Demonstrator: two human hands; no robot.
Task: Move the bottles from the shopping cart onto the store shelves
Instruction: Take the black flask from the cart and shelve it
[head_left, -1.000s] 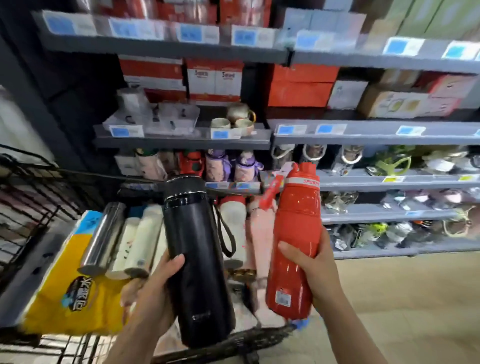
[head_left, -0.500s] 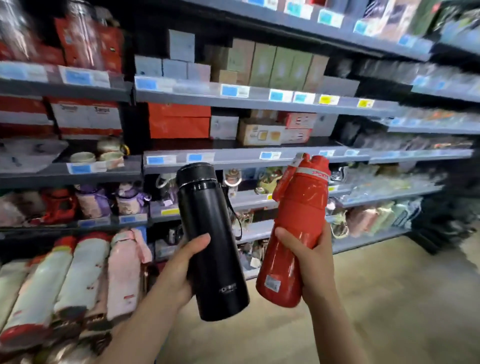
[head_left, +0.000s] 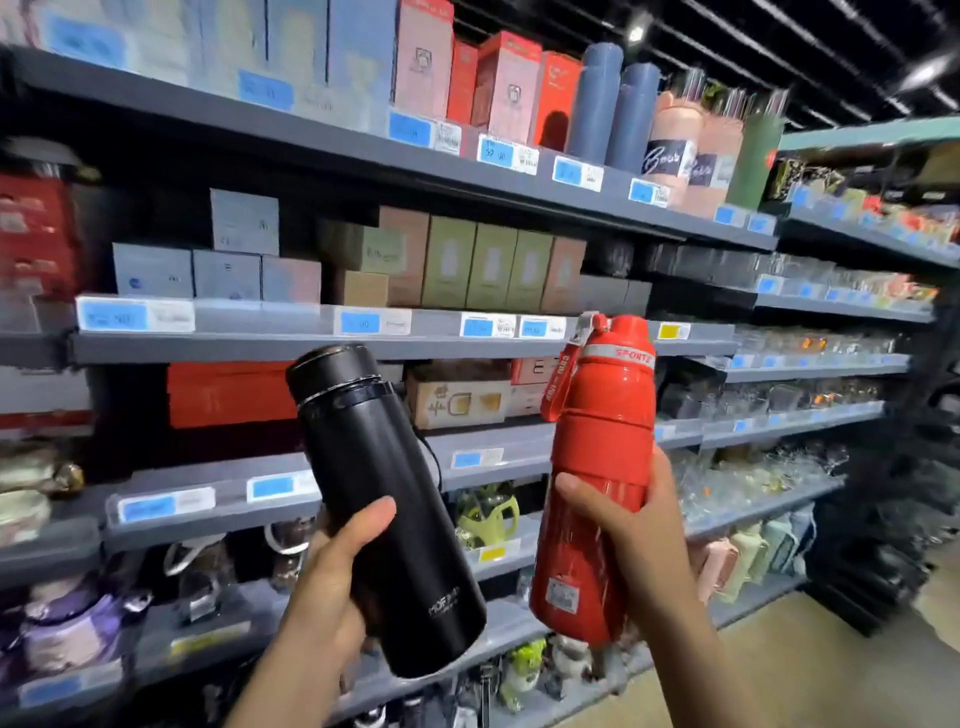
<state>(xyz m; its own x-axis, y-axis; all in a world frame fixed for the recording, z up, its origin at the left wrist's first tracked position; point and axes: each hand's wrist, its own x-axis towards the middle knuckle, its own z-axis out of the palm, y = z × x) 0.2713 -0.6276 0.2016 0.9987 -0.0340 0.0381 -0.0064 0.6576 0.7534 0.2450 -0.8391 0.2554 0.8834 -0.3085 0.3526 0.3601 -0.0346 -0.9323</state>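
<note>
Before the grey shelves (head_left: 405, 345), I've got my left hand (head_left: 332, 587) wrapped round the black bottle (head_left: 384, 509) and my right hand (head_left: 639, 535) gripping the red bottle (head_left: 597, 467), both raised, presumably for choosing a slot.

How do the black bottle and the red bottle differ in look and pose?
The black bottle is plain and smooth-sided; the red bottle is ridged, with a strap and a grey band. The black bottle tilts left; the red stands nearly upright. Both are capped and held, one per hand.
</note>
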